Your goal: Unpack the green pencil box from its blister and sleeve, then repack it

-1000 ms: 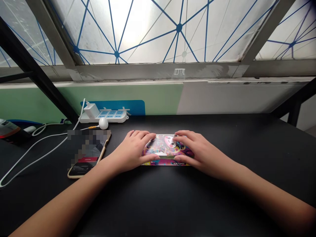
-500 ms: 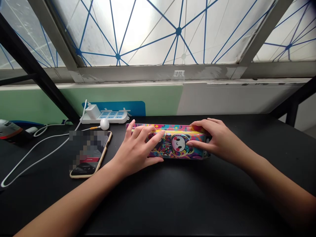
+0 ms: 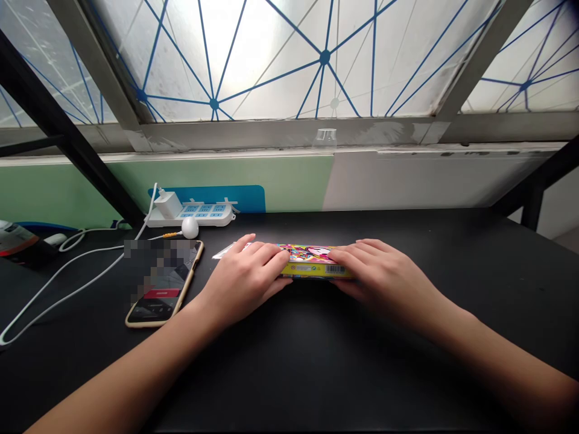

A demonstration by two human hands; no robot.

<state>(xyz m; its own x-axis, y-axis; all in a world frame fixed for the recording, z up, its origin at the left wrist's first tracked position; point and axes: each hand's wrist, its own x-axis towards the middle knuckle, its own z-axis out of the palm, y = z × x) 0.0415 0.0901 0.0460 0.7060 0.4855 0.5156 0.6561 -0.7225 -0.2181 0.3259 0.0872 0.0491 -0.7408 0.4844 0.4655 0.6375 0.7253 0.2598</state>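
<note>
Both of my hands grip a colourful cartoon-printed box (image 3: 310,254) on the black desk, one at each end. Its yellow long side with a barcode and small print faces me, and the bright printed face is tilted up. My left hand (image 3: 253,271) wraps the left end, fingers on top and thumb below the near edge. My right hand (image 3: 380,268) holds the right end in the same way. A pale, clear-looking flap sticks out past my left fingers. The box's ends are hidden under my hands.
A phone (image 3: 165,295) in a beige-edged case lies left of my left hand. Behind it are a white power strip (image 3: 203,212) with a plugged-in charger, a white round object (image 3: 190,227) and a looping white cable (image 3: 58,271). A dark bottle-like object (image 3: 20,241) lies far left.
The box has been turned over so its yellow barcode side now faces me instead of the panda-like face. My right hand has shifted left and closed round its end.
</note>
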